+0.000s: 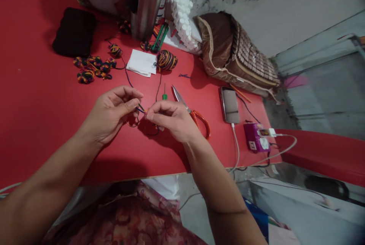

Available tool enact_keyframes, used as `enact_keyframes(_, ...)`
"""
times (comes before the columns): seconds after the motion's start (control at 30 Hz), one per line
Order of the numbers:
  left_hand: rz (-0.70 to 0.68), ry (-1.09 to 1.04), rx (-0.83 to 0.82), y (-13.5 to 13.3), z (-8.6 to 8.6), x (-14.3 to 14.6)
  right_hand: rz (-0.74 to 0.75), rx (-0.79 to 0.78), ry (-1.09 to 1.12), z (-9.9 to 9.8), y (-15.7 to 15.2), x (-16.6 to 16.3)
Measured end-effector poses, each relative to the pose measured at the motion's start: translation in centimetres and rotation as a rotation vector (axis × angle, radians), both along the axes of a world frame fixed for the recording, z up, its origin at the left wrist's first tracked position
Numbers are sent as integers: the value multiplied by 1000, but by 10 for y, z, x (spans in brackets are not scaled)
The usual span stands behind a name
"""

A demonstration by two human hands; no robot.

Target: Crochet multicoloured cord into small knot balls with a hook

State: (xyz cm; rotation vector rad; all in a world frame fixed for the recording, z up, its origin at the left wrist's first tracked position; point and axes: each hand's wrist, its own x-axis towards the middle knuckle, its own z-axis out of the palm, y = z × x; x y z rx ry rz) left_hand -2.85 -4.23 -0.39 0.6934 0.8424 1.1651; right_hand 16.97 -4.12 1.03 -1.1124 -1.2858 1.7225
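Over the red table my left hand pinches multicoloured yarn between thumb and fingers. My right hand grips the same yarn a short way to the right, with thumb against forefinger. Loose strands loop below the fingers. One strand leads up to a small yarn ball, another up to a larger yarn ball. Just beyond my right hand lie scissors with orange handles and a green-handled tool with a thin metal shaft, partly hidden behind the hand.
Several yarn pompoms lie left, below a black pouch. White paper pieces, a green cutter and a metal cylinder stand or lie behind. Rightward are a phone on a cable, a purple socket box and a brown bag.
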Motion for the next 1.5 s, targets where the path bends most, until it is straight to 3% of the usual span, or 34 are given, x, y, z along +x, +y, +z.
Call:
enact_keyframes(0.53,-27,2,-147,-2,8,5,-106,2,24,-3,0,-2)
enact_keyframes(0.8,-113,-328,-249,2,9,2,-57,-6,30,-1,-3,-7)
enact_keyframes(1.2,-55,-314,-203,4,5,-1,38,-56,133,-9,1,5)
enact_keyframes(1.37,64,-316,-251,5,6,0,40,-110,174,-8,4,7)
enact_keyframes(1.5,108,-287,-199,5,5,0,48,-65,116,-8,5,4)
